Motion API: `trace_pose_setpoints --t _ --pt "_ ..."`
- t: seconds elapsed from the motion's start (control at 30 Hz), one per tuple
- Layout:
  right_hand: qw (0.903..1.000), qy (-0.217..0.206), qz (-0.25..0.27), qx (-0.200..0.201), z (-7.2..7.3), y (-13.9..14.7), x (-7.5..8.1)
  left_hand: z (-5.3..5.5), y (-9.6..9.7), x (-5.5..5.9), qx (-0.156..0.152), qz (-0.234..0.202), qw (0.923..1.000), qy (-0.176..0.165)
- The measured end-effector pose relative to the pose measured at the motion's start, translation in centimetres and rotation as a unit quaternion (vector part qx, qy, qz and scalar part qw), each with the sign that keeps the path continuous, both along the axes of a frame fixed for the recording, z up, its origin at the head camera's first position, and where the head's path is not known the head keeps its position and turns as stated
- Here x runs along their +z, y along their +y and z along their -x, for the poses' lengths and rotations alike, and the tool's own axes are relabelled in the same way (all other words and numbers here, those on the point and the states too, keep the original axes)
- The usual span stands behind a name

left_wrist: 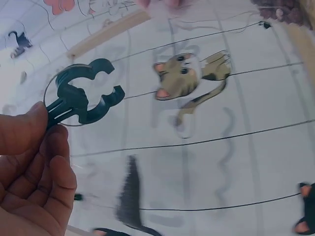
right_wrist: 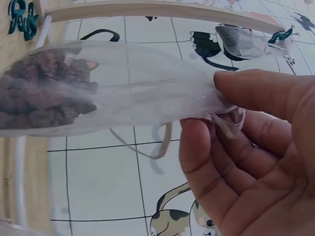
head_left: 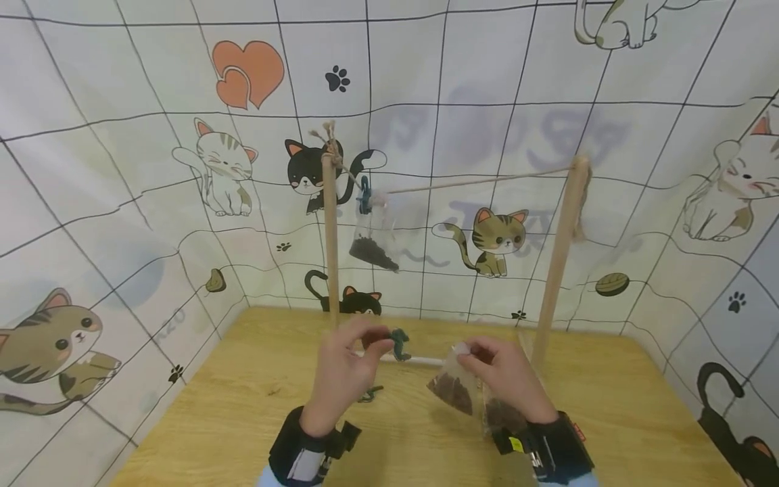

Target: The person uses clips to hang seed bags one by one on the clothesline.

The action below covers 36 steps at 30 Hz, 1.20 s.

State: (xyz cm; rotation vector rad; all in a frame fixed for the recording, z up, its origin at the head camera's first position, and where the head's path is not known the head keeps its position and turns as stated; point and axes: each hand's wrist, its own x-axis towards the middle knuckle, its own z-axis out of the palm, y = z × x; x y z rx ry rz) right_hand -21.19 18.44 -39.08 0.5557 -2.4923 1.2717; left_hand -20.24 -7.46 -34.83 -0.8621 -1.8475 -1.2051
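Observation:
My left hand [head_left: 345, 372] pinches a green plastic clothespin [left_wrist: 74, 93] by its handle end between thumb and fingers. In the left wrist view the clothespin's jaws stand apart with nothing between them. To the right, my right hand [head_left: 510, 375] pinches the gathered top of a clear plastic bag [right_wrist: 147, 83]. Dark reddish-brown lumps fill the bag's bottom. Another clear bag [head_left: 502, 414] with brown contents is below the right hand, partly covered by it. A second green clothespin [head_left: 370, 393] lies on the table below my left hand.
A string [head_left: 481, 181] runs between a left wooden post [head_left: 331, 237] and a right wooden post [head_left: 558, 264]. Near its left end hangs a bag of dark grains [head_left: 372, 251], held by a green clothespin [head_left: 364, 196]. A white rod [head_left: 420, 361] lies low between the posts.

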Motion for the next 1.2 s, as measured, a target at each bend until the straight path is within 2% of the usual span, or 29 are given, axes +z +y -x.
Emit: trace_pose_setpoints --t 0.13,0.3,0.53,0.63,0.73,0.83,0.93,1.0,1.07,1.2 --pt "0.9992 0.035 0.021 0.000 1.2 0.0 1.8 0.7 0.1 4.6 -0.004 0.023 0.9979 0.061" --pt "0.9979 0.052 0.040 0.003 2.7 0.0 4.4 1.8 0.6 9.8 0.024 0.041 0.9949 0.088" --pt "0.9978 0.065 0.004 -0.007 3.9 -0.1 8.1 4.0 1.2 15.6 0.070 0.069 0.9878 0.121" --pt "0.9974 0.071 0.001 -0.005 4.1 -0.3 9.5 4.9 1.5 17.5 0.095 0.080 0.9863 0.108" --pt "0.9970 0.077 -0.003 0.000 4.3 -0.6 10.5 5.7 1.8 18.8 0.116 0.095 0.9847 0.089" --pt "0.9964 0.084 -0.008 0.002 4.5 -0.8 11.1 6.5 2.2 19.6 0.155 0.118 0.9783 0.071" --pt "0.9960 0.089 -0.006 0.000 4.7 -1.0 11.6 7.1 2.5 20.1 0.211 0.147 0.9655 0.042" --pt "0.9960 0.090 -0.003 0.000 4.9 -1.1 11.8 7.5 2.6 20.3 0.238 0.160 0.9580 0.016" --pt "0.9962 0.087 0.005 -0.001 5.1 -1.2 12.1 7.9 2.7 20.5 0.254 0.169 0.9520 -0.013" --pt "0.9964 0.082 0.021 -0.001 5.7 -1.5 12.5 8.6 2.8 20.5 0.267 0.181 0.9444 -0.064"
